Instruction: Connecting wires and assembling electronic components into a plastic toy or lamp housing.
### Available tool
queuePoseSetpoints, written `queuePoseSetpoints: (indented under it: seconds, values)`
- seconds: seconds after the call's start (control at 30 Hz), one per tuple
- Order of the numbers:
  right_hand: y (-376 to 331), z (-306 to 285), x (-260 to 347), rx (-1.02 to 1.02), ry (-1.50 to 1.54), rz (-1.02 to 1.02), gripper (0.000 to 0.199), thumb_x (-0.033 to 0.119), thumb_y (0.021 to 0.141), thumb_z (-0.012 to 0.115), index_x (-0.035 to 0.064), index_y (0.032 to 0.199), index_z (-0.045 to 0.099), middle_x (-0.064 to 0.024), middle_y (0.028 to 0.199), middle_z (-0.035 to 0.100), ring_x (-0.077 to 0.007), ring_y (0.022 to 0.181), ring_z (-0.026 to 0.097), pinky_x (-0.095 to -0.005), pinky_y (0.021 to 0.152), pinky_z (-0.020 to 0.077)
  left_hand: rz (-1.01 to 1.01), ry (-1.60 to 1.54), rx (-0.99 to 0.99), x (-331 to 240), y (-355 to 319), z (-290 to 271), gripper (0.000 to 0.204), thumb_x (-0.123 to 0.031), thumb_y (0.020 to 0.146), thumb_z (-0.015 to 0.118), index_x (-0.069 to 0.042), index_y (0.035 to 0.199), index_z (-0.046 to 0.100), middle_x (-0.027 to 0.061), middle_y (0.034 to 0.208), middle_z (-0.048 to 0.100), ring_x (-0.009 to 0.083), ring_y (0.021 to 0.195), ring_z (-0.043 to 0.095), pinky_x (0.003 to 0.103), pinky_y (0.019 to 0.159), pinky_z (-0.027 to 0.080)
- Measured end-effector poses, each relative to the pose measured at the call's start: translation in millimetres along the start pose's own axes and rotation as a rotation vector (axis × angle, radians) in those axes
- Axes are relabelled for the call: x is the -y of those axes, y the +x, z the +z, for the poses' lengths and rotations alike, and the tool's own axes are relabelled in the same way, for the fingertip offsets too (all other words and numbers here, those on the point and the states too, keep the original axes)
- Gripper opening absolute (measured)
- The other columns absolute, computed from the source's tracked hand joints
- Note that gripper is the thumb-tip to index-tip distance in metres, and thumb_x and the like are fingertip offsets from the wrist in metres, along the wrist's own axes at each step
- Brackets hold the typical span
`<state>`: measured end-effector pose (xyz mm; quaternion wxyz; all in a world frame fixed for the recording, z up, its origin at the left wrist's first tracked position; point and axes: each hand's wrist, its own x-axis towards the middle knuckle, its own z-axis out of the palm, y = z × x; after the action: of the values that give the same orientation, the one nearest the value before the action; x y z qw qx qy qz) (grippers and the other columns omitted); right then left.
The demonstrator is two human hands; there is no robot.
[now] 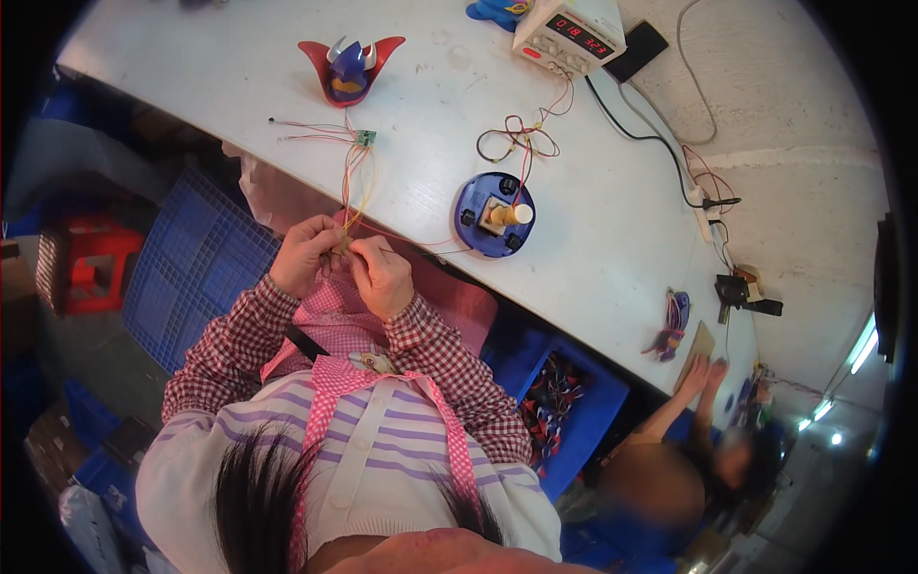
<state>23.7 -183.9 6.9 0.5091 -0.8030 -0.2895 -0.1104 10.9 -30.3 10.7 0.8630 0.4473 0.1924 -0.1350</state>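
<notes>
My left hand (pixel 306 253) and my right hand (pixel 381 275) meet at the table's near edge, both pinching a small part on a bundle of thin red and yellow wires (pixel 356 187). The wires run up to a small green circuit board (pixel 365 138) lying on the white table (pixel 612 239). Beyond the board stands a red and blue toy head piece (pixel 348 67). To the right of my hands sits a round blue toy base (pixel 494 214) with a cream cylinder on it.
A bench power supply (pixel 570 34) with red digits stands at the far edge, with a wire loop (pixel 516 139) leading from it. A blue crate (pixel 196 263) is at my left and a blue bin of parts (pixel 564 402) at my right. Another person (pixel 669 459) works at the right.
</notes>
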Motion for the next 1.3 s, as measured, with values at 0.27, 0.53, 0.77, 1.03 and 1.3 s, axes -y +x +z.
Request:
queuePoseSetpoints:
  seconds: [0.27,0.53,0.77,1.03,1.3]
  values:
    - [-0.5,-0.2,0.1,0.013,-0.018,-0.004,0.023,-0.006,0.072,0.061,-0.0004,0.094,0.057,-0.0114,0.08,0.059,-0.0257,0.062,0.056,-0.0304,0.055,0.047,0.006,0.005,-0.004,1.8,1.6,-0.5,0.005,-0.007,0.086,0.054,-0.002,0.086,0.055,0.0057,0.068,0.056,0.0095,0.046,0.05,0.015,0.039,0.036]
    - [1.2,-0.2,1.2,-0.002,-0.018,0.002,0.022,-0.007,0.071,0.061,0.0002,0.092,0.057,-0.0109,0.081,0.06,-0.0256,0.062,0.057,-0.0297,0.055,0.0465,0.005,0.0,-0.015,3.9,2.7,-0.3,0.005,-0.007,0.086,0.053,-0.002,0.086,0.055,0.0055,0.068,0.056,0.0095,0.047,0.05,0.015,0.041,0.037]
    - [-6.3,4.4,-6.9,0.003,-0.001,0.04,0.021,-0.006,0.073,0.061,0.0008,0.092,0.057,-0.0114,0.083,0.061,-0.0256,0.063,0.058,-0.0304,0.057,0.0471,0.041,0.043,-0.03,8.6,3.4,1.9,0.006,-0.007,0.086,0.054,-0.002,0.088,0.056,0.0058,0.068,0.056,0.0098,0.049,0.051,0.016,0.045,0.04]
    - [-18.2,-88.1,41.2,0.754,0.247,0.559,0.033,0.002,0.079,0.059,0.0001,0.111,0.055,-0.0096,0.082,0.062,-0.0153,0.059,0.051,-0.0219,0.053,0.0413,1.1,1.259,-0.564,-1.2,-9.8,7.4,0.051,-0.013,0.067,0.07,-0.009,0.114,0.051,0.0112,0.113,0.05,0.0291,0.103,0.046,0.038,0.09,0.038]
    - [25.9,-162.3,-3.8,-0.077,-0.165,0.295,0.054,0.008,0.078,0.065,0.0002,0.126,0.044,-0.0113,0.111,0.054,-0.0139,0.068,0.046,-0.022,0.064,0.0423,1.086,1.32,0.18,11.3,47.7,112.9,0.114,-0.049,0.047,0.08,0.002,0.135,0.028,0.0226,0.138,0.031,0.0369,0.127,0.033,0.045,0.101,0.032]
